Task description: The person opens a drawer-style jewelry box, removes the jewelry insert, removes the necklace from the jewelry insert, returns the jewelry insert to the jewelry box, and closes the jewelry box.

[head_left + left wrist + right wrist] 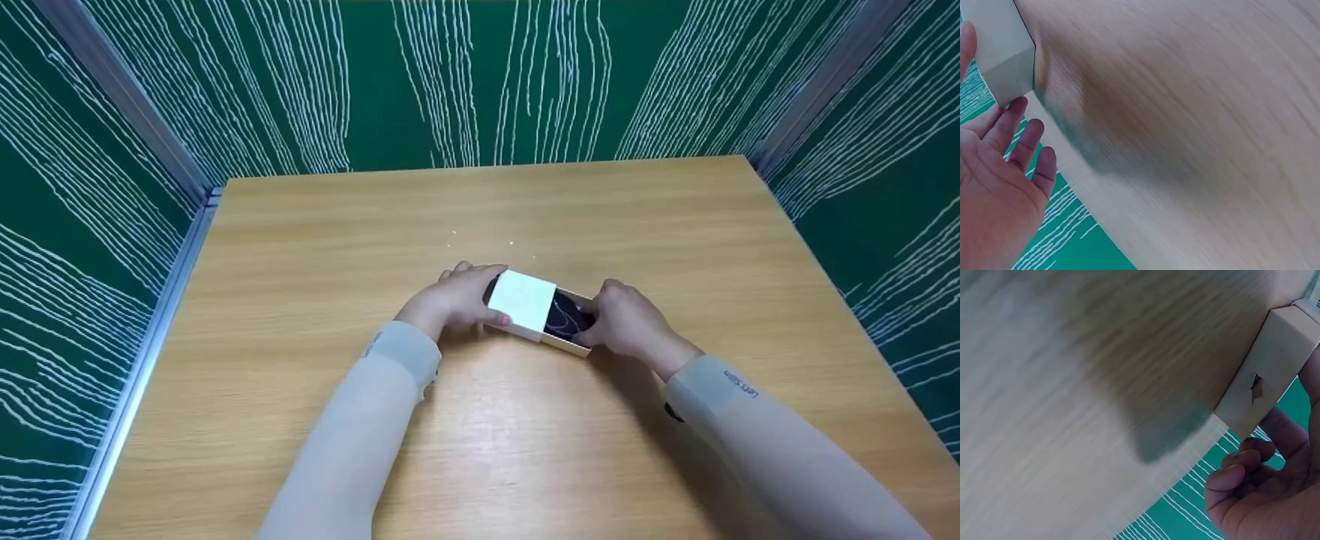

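Note:
A small box lies at the middle of the table, its white outer cover to the left and its cardboard drawer sticking out to the right. Inside the drawer shows a dark insert with a thin, pale, chain-like line on it. My left hand grips the cover's left end between thumb and fingers. At the drawer's right end, my right hand pinches the sides. In the right wrist view, the drawer's end wall has a small torn hole. Part of the insert is hidden by my right hand.
The wooden table carries a few tiny pale specks beyond the box. Green walls with white wavy lines stand behind and at both sides. A metal rail runs along the left edge. Both forearms wear pale sleeves.

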A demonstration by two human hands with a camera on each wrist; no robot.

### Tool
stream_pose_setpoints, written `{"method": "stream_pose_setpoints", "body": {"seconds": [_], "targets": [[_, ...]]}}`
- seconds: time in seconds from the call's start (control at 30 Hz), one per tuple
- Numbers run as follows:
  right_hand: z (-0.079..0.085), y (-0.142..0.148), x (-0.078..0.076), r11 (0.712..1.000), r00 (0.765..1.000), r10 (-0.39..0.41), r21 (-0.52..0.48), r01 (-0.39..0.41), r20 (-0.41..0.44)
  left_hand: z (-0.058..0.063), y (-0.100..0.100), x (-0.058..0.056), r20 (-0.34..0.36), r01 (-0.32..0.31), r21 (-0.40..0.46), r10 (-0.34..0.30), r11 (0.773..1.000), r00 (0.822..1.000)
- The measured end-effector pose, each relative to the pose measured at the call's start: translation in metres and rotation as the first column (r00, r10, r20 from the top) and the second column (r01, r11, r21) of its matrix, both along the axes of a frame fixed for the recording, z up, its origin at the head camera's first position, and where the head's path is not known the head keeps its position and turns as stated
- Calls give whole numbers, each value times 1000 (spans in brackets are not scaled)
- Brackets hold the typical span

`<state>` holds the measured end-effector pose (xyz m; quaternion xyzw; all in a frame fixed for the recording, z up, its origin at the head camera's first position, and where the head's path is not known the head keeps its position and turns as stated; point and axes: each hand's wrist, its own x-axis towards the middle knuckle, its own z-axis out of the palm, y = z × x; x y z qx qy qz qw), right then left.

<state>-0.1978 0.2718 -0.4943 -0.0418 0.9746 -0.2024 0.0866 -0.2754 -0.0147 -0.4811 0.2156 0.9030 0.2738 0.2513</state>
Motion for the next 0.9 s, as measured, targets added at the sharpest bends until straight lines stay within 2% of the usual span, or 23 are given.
{"method": "stream_pose_setpoints", "body": {"seconds": [0.37, 0.5, 0.73, 0.9], "targets": [[-6, 1, 2, 999, 1000, -30, -44, 30, 0, 1, 0, 1, 32, -19, 3, 19, 1000, 999], [-8, 0, 2, 998, 1000, -21, -54, 21, 0, 2, 0, 1, 23, -19, -2, 19, 1000, 1000], [-9, 1, 2, 994, 1000, -27, -106, 26, -14, 3, 1, 1, 11, -33, 7, 32, 999, 999], [-12, 5, 4, 987, 999, -42, -156, 44, 11, 2, 3, 4, 26, -40, 1, 40, 999, 999]]}}
